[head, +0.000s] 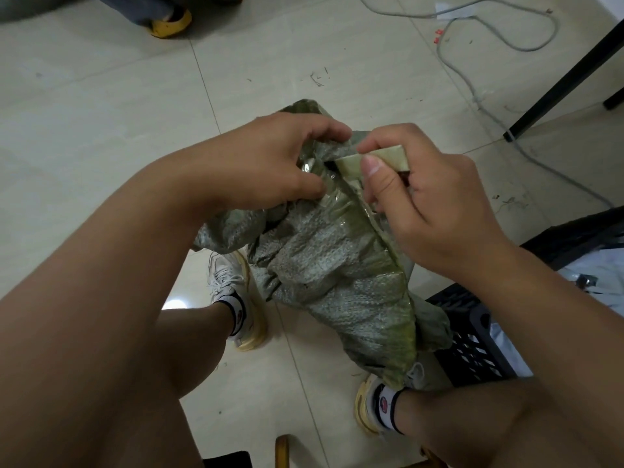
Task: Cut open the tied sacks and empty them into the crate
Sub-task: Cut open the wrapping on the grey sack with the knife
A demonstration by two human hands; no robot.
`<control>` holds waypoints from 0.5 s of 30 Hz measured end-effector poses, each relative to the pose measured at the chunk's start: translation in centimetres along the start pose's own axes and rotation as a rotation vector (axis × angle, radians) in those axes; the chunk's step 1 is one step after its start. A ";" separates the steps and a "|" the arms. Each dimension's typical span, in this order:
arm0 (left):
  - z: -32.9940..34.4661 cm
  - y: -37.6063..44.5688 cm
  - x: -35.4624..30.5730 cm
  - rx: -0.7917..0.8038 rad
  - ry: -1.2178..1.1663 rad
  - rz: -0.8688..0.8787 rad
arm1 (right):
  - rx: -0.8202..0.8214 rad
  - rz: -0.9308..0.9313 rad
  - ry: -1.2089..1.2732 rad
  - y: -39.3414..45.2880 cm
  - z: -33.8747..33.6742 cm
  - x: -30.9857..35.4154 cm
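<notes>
Cutting step in hand. Left hand [287, 160] grips the woven green sack [337, 265] at its mouth, held above the floor; right hand [415, 197] pinches a utility knife [374, 160] there. Next: tip contents into black crate [472, 346].

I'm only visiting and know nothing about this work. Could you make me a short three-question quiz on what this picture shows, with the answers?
1. True or false: the green woven plastic sack is lying flat on the pale tiled floor.
2. Which hand holds the small pale flat cutter? A) left hand B) right hand C) neither
3. Fill in: the black plastic lattice crate sits on the person's ____ side.

Key
1. False: both hands hold its upper part up above the person's feet.
2. B: the right hand pinches the cutter against the sack's gathered top, while the left hand grips the fabric beside it.
3. Right.
</notes>
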State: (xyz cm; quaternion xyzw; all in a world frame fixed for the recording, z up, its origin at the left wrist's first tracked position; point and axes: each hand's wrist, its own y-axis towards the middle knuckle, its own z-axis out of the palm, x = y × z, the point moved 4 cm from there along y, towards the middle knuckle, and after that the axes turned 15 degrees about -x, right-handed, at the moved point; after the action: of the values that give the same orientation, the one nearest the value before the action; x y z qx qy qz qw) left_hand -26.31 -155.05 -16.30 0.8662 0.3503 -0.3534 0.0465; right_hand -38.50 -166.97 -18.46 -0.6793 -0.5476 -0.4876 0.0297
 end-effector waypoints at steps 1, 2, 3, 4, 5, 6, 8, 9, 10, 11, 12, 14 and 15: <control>0.0 0.0 0.0 0.003 -0.003 0.000 | -0.032 -0.006 0.018 0.1 -0.4 0.2; 0.0 0.0 0.1 0.005 -0.003 -0.001 | -0.063 -0.017 0.032 0.2 -0.7 0.4; 0.0 0.0 0.1 0.008 -0.004 -0.005 | -0.088 -0.028 0.042 0.2 -0.9 0.5; 0.0 0.0 0.1 0.011 -0.010 -0.009 | -0.097 -0.035 0.044 0.2 -1.0 0.6; 0.0 0.0 0.1 0.011 -0.022 -0.013 | -0.086 -0.034 0.039 0.1 -0.9 0.5; -0.1 0.0 0.0 0.007 -0.038 -0.017 | -0.058 -0.025 0.028 0.1 -0.7 0.4; -0.1 0.0 0.1 0.009 -0.084 -0.028 | 0.031 0.003 -0.026 -0.1 0.0 0.0; -0.1 0.0 0.1 0.016 -0.106 -0.033 | 0.081 0.013 -0.065 -0.2 0.5 -0.2; -0.1 0.0 0.2 0.023 -0.112 -0.035 | 0.121 0.021 -0.098 -0.2 0.8 -0.4; 0.0 0.0 0.2 0.029 -0.101 -0.033 | 0.141 0.026 -0.117 -0.3 1.1 -0.6; 0.0 0.0 0.2 0.032 -0.081 -0.031 | 0.134 0.027 -0.115 -0.3 1.1 -0.6; -0.1 0.2 0.4 0.025 -0.035 -0.034 | 0.052 0.036 -0.045 -0.1 0.5 -0.3; -0.1 0.3 0.5 0.019 -0.020 -0.038 | -0.006 0.046 0.010 0.0 0.1 -0.1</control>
State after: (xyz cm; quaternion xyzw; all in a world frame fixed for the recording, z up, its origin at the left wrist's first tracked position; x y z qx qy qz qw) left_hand -25.85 -154.94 -16.55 0.8563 0.3627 -0.3660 0.0351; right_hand -38.42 -167.01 -18.57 -0.6895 -0.5303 -0.4915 0.0417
